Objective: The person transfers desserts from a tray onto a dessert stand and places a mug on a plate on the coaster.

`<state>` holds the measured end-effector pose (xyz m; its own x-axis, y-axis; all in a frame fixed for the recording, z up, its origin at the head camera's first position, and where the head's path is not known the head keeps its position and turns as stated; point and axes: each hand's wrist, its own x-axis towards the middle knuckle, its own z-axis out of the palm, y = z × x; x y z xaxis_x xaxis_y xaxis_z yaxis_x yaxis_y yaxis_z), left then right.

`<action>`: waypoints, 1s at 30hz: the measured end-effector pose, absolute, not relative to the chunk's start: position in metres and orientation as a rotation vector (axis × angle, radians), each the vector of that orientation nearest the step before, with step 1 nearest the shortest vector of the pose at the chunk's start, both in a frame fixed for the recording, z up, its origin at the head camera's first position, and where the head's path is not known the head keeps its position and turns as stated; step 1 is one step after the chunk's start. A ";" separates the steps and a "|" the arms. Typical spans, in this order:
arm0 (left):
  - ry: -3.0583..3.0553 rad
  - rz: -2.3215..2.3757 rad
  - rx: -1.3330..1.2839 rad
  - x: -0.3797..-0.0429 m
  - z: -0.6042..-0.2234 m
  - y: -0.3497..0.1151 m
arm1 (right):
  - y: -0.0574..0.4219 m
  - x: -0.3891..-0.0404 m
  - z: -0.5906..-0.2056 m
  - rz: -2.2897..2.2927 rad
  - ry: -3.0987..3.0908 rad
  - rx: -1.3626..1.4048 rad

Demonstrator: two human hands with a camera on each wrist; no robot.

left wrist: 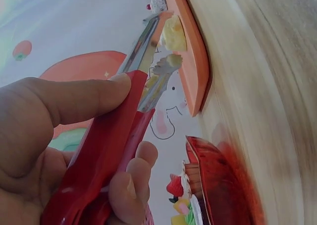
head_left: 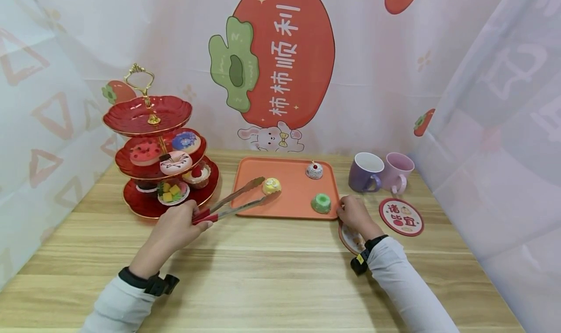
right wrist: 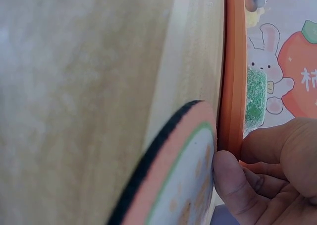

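My left hand (head_left: pixel 177 226) grips metal tongs (head_left: pixel 245 206) by their red handles (left wrist: pixel 106 145). The tongs stand partly spread, one tip on each side of a yellow cake (head_left: pixel 271 185) at the middle of the orange tray (head_left: pixel 285 209). At the tray's near right corner, my right hand (head_left: pixel 357 216) pinches the rim between thumb and fingers. A green cake (head_left: pixel 321 203) sits close to that corner, and a white cake with a red cherry (head_left: pixel 314 170) sits behind it. Partly hidden under the right hand lies a round coaster (head_left: pixel 350 238).
To the left stands a red three-tier stand (head_left: pixel 146 114) bearing donuts and small tarts. A purple mug (head_left: pixel 364 172) and a pink mug (head_left: pixel 399 170) are right of the tray. In front of them lies a second round coaster (head_left: pixel 401 217). A printed curtain (head_left: pixel 372 80) closes off the back.
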<state>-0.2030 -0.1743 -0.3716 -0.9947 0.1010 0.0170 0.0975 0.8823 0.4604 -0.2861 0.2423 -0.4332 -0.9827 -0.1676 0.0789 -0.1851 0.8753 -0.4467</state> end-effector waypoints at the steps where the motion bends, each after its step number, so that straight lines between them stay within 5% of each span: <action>1: 3.046 0.737 0.162 -0.204 -0.372 -0.173 | 0.242 -0.286 -0.433 0.724 -3.008 0.282; 30: 3.068 0.718 0.161 -0.208 -0.377 -0.165 | 0.243 -0.285 -0.432 0.781 -2.993 0.293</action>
